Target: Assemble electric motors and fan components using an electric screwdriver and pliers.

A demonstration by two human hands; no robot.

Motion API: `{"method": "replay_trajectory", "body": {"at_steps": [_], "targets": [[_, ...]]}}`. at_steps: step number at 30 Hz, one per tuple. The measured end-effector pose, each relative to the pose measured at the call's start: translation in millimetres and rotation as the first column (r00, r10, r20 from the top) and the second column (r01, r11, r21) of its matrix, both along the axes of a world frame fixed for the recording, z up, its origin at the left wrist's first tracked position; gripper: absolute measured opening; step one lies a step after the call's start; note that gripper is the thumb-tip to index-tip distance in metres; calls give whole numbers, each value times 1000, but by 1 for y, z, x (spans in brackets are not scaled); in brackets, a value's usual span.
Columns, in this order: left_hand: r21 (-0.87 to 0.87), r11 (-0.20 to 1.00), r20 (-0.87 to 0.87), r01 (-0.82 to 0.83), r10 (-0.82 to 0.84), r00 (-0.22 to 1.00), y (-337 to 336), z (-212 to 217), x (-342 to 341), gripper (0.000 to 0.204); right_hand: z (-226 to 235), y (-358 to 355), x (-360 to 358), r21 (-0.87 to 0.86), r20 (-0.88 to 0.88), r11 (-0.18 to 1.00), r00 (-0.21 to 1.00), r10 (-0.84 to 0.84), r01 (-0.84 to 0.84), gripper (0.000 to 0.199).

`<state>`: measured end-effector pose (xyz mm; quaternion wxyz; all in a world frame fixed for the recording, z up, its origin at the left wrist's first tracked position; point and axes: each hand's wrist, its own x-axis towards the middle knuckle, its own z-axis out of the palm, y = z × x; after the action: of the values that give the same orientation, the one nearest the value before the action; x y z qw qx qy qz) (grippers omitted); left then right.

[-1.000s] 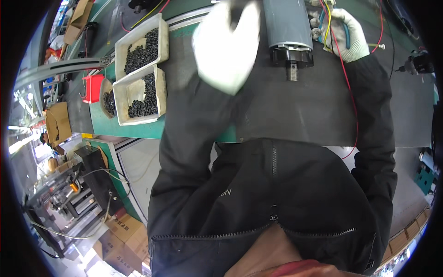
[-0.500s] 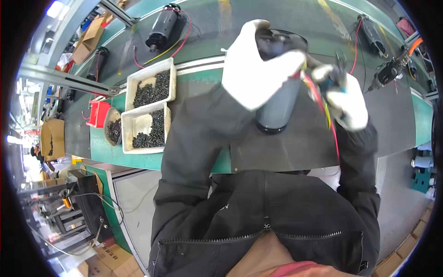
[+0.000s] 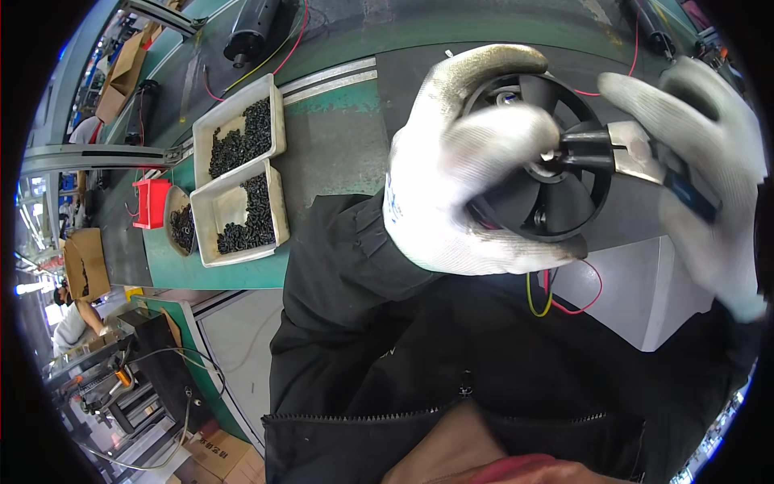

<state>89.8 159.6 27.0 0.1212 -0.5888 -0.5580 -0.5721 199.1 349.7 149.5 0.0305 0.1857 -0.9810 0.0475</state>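
Held in my left hand (image 3: 451, 177) is a dark cylindrical motor, its open end turned up toward me. A black fan (image 3: 564, 206) with wide blades inside a round rim shows at that end. My white-gloved fingers wrap the rim, and the thumb lies across it near the central shaft. My right hand (image 3: 717, 153), also gloved and blurred, is around a pair of pliers (image 3: 637, 152) with a silver head and a dark teal handle. A black nose piece in front of that head meets the shaft. The motor body is mostly hidden; yellow-green and red wires (image 3: 538, 300) hang below.
Two white bins (image 3: 280, 206) of small black parts stand on the green bench at left, beside a round bowl (image 3: 169, 216) and a red box (image 3: 150, 202). Other motors (image 3: 251, 32) with wires lie at the back. A person (image 3: 76, 323) is far left.
The motor has been tilted so its fan end faces me, and it sits nearer. My right hand has brought the pliers to the fan's centre. The view has shifted right.
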Motion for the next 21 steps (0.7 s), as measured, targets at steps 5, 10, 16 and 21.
{"method": "replay_trajectory", "body": {"at_steps": [5,10,16,21], "targets": [[207,974,79,-88,73,994,17,-9,15,66,3,-4,-2,134,-29,974,981,190,-184,50],[96,994,-41,-55,59,997,-4,-1,8,65,-40,38,-9,-111,-208,994,977,-36,13,46],[234,961,256,145,-205,945,0,-15,12,62,-169,145,52,-390,-438,687,532,-724,613,36],[154,982,305,109,-152,940,3,-14,7,59,-244,196,107,-242,-264,467,406,-875,850,38]]}}
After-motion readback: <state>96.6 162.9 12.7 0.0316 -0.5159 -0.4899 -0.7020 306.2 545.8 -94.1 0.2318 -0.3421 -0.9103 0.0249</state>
